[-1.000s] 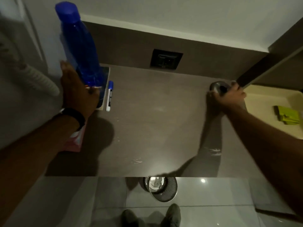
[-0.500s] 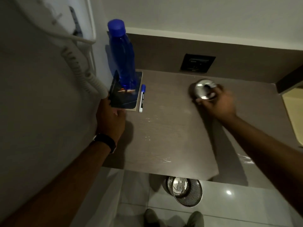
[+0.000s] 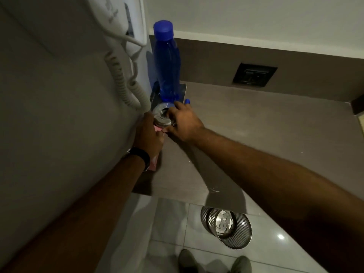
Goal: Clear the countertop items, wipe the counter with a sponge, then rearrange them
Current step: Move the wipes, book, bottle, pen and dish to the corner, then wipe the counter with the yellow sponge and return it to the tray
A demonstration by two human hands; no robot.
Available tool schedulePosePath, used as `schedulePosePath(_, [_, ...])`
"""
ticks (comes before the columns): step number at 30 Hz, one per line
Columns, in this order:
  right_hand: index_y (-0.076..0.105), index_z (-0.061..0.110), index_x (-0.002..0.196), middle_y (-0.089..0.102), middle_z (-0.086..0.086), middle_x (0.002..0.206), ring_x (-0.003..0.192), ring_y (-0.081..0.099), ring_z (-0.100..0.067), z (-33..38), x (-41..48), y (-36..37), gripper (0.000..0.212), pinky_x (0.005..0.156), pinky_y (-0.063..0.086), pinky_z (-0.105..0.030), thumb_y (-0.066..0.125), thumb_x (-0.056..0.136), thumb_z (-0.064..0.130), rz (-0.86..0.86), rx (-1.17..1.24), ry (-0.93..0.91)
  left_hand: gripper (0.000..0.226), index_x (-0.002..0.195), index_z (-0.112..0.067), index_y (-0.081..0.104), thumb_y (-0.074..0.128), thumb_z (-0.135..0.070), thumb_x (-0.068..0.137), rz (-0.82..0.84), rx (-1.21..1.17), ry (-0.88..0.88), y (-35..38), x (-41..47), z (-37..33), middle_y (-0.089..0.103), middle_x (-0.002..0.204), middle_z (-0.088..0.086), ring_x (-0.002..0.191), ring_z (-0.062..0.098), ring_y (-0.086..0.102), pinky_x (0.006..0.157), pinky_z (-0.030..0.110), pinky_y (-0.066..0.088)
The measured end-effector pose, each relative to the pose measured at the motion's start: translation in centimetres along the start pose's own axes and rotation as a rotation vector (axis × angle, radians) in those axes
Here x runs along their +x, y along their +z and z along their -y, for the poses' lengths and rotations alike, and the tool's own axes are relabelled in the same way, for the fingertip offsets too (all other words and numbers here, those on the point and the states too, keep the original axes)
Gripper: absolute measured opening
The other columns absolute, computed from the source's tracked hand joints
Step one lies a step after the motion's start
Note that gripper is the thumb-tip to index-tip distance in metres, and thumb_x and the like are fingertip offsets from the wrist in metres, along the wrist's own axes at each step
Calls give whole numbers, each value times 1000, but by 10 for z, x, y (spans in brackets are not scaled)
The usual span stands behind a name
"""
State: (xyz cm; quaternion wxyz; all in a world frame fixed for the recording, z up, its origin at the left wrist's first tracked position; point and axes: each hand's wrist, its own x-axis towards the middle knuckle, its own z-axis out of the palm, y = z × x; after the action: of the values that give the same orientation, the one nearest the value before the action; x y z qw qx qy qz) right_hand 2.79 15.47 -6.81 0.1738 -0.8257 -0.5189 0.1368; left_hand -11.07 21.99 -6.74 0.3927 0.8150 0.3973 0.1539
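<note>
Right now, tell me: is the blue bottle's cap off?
No, the blue bottle stands upright on the counter with its blue cap on.

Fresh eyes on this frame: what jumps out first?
The tall blue bottle stands upright in the counter's back-left corner, against the wall. Just in front of it both hands meet: the right hand holds a shiny round metal container, with the left hand beside it over something pink. Below the counter edge, a steel mesh wastebasket sits on the tiled floor.
</note>
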Motion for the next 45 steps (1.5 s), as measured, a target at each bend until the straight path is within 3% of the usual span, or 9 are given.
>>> schedulePosePath(10, [45, 23, 151, 57, -5, 145, 135, 52, -23, -8, -21, -4, 76, 112, 46, -35, 81, 85, 22, -41, 303, 35, 63, 151, -10, 38, 55, -2, 91, -23, 193, 114, 11, -9, 10, 44, 155, 13, 145, 30, 39, 120, 47, 32])
schedulePosePath(15, [44, 17, 156, 47, -9, 160, 147, 43, -25, -69, -96, -36, 69, 117, 34, -29, 73, 95, 32, -17, 143, 22, 58, 147, -5, 43, 59, -4, 91, 18, 315, 240, 17, -10, -6, 46, 151, 16, 143, 33, 40, 120, 47, 34])
schedulePosePath(20, [57, 17, 148, 51, -6, 158, 146, 46, -23, -134, -157, -79, 52, 119, 37, -29, 67, 101, 36, -83, 70, 127, 55, 142, -5, 49, 61, -1, 89, 101, 271, 225, 31, -11, -50, 45, 150, 17, 145, 33, 36, 121, 45, 30])
schedulePosePath(23, [61, 19, 142, 57, -1, 153, 142, 49, -18, -168, -184, -103, 46, 113, 35, -22, 67, 100, 39, -154, 28, 214, 51, 140, -7, 48, 59, -8, 90, 161, 352, 239, 49, -9, -81, 46, 148, 15, 142, 33, 38, 118, 48, 33])
schedulePosePath(26, [65, 20, 136, 64, 0, 142, 134, 53, -17, -207, -214, -125, 39, 112, 46, -30, 66, 100, 35, -229, -8, 293, 56, 143, -8, 47, 61, -10, 89, 195, 385, 342, 73, -15, -106, 45, 151, 13, 143, 31, 38, 120, 48, 30])
schedulePosePath(32, [68, 29, 125, 68, -5, 124, 114, 63, -24, -333, -274, -183, 27, 97, 54, -35, 65, 98, 32, -314, -181, 567, 32, 118, -6, 65, 57, -17, 89, 248, 453, 494, 115, -25, -142, 62, 126, 15, 121, 35, 53, 108, 44, 36])
schedulePosePath(34, [67, 30, 124, 67, -8, 124, 113, 62, -28, -381, -296, -205, 27, 96, 55, -38, 65, 98, 30, -343, -249, 732, 43, 107, -2, 71, 45, -30, 87, 298, 493, 552, 127, -29, -152, 66, 119, 18, 113, 41, 57, 103, 48, 39])
schedulePosePath(41, [47, -1, 142, 56, -27, 141, 132, 55, -43, -528, -364, -247, 47, 114, 44, -47, 60, 100, 16, -53, -378, 1141, 32, 116, -7, 70, 73, -18, 86, 349, 477, 405, 183, -66, -157, 65, 116, 18, 104, 44, 63, 94, 49, 49])
schedulePosePath(45, [37, -5, 148, 48, -32, 146, 137, 49, -48, -582, -374, -245, 62, 114, 42, -53, 60, 103, 31, -20, -361, 1163, 44, 119, -17, 69, 53, -43, 87, 308, 545, 336, 222, -86, -150, 60, 120, 14, 107, 42, 59, 94, 50, 48])
